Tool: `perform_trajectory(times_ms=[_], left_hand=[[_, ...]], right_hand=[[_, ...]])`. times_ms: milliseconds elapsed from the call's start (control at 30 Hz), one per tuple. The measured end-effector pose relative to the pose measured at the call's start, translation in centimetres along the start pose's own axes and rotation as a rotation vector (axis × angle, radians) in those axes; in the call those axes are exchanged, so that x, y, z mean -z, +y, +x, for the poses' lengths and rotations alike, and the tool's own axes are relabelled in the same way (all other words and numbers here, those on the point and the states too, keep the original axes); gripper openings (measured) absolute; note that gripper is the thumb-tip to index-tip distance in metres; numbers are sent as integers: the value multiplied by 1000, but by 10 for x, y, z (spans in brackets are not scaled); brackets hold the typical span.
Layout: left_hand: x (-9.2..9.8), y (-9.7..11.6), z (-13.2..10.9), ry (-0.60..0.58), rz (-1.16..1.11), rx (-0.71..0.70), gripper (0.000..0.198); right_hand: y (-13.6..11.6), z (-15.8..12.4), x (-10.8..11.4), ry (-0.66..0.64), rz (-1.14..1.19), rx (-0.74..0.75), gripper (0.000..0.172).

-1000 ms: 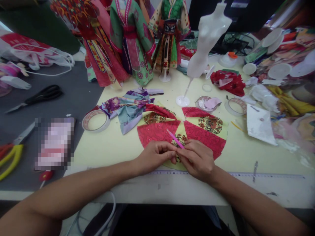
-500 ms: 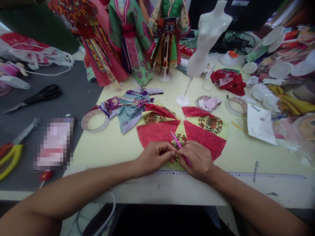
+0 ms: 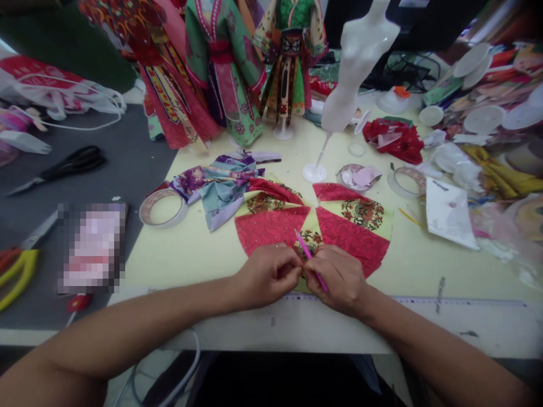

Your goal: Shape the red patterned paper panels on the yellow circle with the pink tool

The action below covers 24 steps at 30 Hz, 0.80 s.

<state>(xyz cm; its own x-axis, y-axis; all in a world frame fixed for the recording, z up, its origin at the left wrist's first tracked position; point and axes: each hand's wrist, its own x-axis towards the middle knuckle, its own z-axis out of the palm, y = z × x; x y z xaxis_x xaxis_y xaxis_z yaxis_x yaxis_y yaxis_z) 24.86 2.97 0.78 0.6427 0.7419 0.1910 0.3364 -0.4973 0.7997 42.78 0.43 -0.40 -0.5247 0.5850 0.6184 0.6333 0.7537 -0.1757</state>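
A round red and yellow-green patterned cloth (image 3: 352, 237) lies flat before me. Over its near edge my right hand (image 3: 337, 277) is closed round a pink pen (image 3: 306, 246), whose tip points up and left. My left hand (image 3: 271, 274) is in a pinch, its fingertips meeting those of the right; whatever they pinch is too small to make out. Under both hands a long clear ruler (image 3: 424, 301) runs along the table's near side. A purple and light-blue cloth piece (image 3: 223, 189) touches the round cloth at its upper left.
Dressed doll forms (image 3: 229, 73) and a bare white mannequin (image 3: 360, 62) stand behind. Tape rolls (image 3: 183, 212) flank the cloth. At left are black scissors (image 3: 74, 164), yellow-handled scissors (image 3: 21, 274) and a blurred phone (image 3: 93, 246). Red fabric (image 3: 392, 141) and scraps lie at right.
My left hand has shifted slightly, its fingers curled more tightly. The pen in my right hand has tilted a little. The cloth lies as before.
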Motion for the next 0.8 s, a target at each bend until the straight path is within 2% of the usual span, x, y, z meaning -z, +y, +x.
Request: perform_trajectory(times_ms=[267, 533, 700, 800], left_hand=[[-1, 2, 0, 56, 274, -182, 14], [2, 0, 2, 95, 642, -462, 22], [3, -3, -1, 35, 670, -521, 25], [5, -2, -3, -41, 587, -464, 22]], right_hand=[[-2, -2, -2, -7, -68, 50, 9], [-3, -4, -2, -43, -126, 72, 5], [-1, -5, -1, -50, -154, 73, 4], [6, -4, 1, 7, -154, 4, 7]])
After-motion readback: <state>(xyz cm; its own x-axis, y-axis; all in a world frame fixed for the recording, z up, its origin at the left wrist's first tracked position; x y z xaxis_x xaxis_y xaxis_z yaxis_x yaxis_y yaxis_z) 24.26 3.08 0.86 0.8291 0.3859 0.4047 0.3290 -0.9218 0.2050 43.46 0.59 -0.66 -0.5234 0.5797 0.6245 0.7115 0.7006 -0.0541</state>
